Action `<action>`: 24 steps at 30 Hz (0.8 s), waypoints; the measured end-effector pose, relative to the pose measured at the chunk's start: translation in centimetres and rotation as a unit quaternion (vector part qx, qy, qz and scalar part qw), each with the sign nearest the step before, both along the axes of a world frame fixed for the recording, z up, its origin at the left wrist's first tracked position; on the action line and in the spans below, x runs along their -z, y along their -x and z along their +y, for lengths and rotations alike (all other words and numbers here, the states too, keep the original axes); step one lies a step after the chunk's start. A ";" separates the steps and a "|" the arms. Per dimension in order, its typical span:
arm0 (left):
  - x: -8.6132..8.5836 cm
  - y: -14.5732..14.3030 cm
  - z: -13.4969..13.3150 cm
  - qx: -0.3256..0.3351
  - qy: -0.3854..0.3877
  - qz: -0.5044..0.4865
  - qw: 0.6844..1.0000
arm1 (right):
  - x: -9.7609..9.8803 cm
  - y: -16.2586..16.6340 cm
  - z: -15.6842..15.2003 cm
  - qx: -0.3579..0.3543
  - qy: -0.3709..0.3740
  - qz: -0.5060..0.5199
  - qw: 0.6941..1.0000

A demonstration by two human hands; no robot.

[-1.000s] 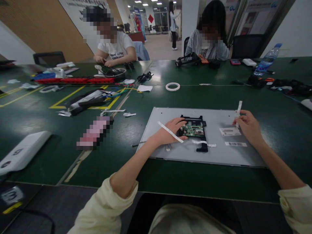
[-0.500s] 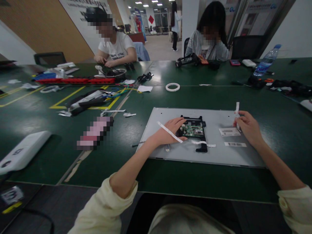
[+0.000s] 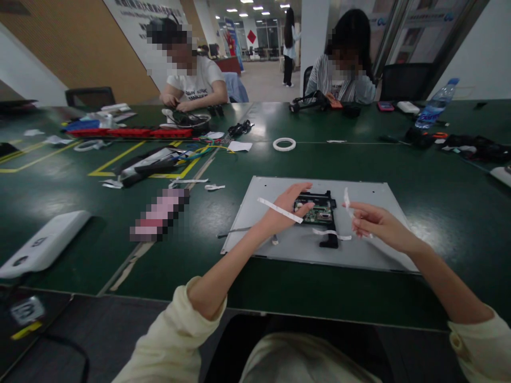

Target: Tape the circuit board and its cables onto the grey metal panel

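A flat grey panel (image 3: 259,191) lies on the green table before me, carrying a black bracket (image 3: 329,240) with a green circuit board (image 3: 319,214) inside it. My left hand (image 3: 288,201) rests at the left edge of the board, thumb and fingers apart. Across its back and wrist sticks a strip of white tape (image 3: 275,208). My right hand (image 3: 377,222) is closed in a pinch on another white tape strip (image 3: 346,198), just right of the bracket and above the panel. A further tape strip (image 3: 332,233) lies across the bracket's lower arm. Labels under my right hand are mostly hidden.
A roll of white tape (image 3: 284,144) lies behind the panel. To the left are a blurred pink phone-shaped thing (image 3: 159,214), a white power bank-like box (image 3: 46,242) and a black bundle with wires (image 3: 147,166). A water bottle (image 3: 438,105) stands far right; two people sit opposite.
My right hand has moved left with the tape strip, from the panel's right side toward the bracket. My left hand's thumb and fingers have spread and lifted slightly.
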State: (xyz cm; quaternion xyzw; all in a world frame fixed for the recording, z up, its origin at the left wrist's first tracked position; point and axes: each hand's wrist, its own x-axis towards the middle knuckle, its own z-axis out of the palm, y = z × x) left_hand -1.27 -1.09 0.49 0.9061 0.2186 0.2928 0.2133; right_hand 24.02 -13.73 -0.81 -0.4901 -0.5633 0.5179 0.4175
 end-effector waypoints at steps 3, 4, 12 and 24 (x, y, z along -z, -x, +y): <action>-0.7 -1.4 -1.9 0.016 0.034 -0.026 0.999 | 0.1 1.1 -0.2 -0.045 0.002 -0.023 0.999; -0.9 -1.9 -2.4 0.022 0.038 -0.028 0.999 | 0.1 1.3 -0.3 -0.053 -0.001 -0.025 0.998; -1.7 -3.4 -3.5 0.010 0.002 -0.013 1.000 | 0.3 2.0 -0.1 -0.037 -0.007 -0.013 0.999; -1.9 -3.8 -2.5 -0.048 0.201 -0.129 0.970 | 0.3 1.3 0.7 0.081 0.010 -0.019 0.996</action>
